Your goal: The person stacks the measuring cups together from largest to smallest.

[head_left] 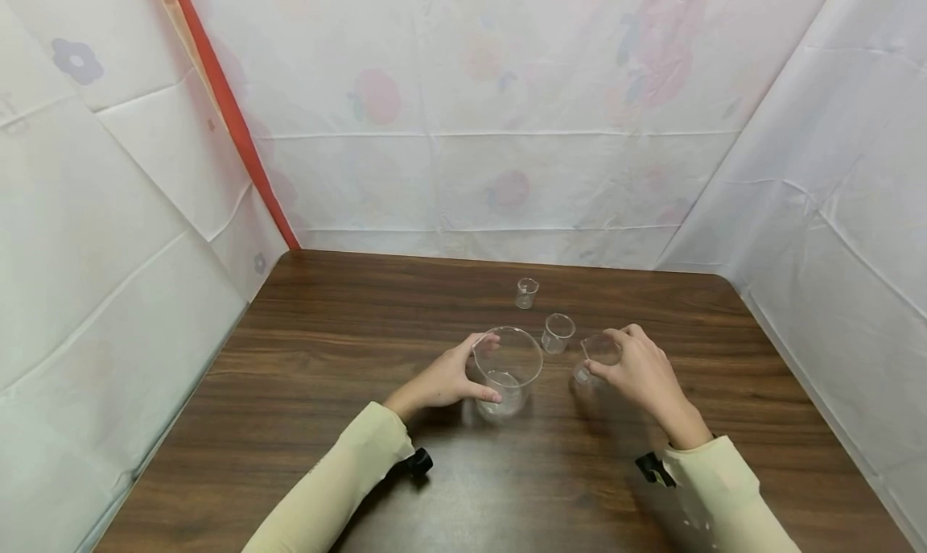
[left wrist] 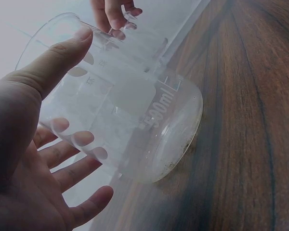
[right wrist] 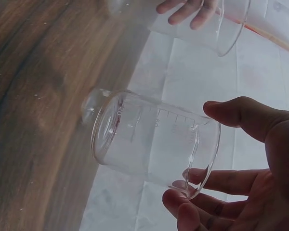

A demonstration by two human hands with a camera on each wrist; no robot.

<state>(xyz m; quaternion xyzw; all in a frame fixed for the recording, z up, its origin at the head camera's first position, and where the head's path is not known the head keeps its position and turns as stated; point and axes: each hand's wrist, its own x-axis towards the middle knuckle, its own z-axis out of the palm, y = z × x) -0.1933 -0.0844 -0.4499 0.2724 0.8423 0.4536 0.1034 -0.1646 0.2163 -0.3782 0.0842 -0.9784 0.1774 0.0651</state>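
Observation:
My left hand (head_left: pixel 451 378) holds a large clear glass beaker (head_left: pixel 509 380) by its side, thumb toward me and fingers round the far wall. White print reading 500ml shows on this beaker in the left wrist view, its base close over the wood. To the right, my right hand (head_left: pixel 643 373) pinches a smaller glass beaker (right wrist: pixel 151 139) near its rim, between thumb and fingertips. Its graduation lines show in the right wrist view, and nothing is visible inside it. A still smaller beaker (head_left: pixel 558 335) stands between and beyond the two held ones.
The smallest beaker (head_left: pixel 526 294) stands farther back on the dark wood table (head_left: pixel 348 360). White patterned sheets (head_left: pixel 449 175) hang behind the table and along both sides. A red strip (head_left: pixel 232 110) runs down the back left corner.

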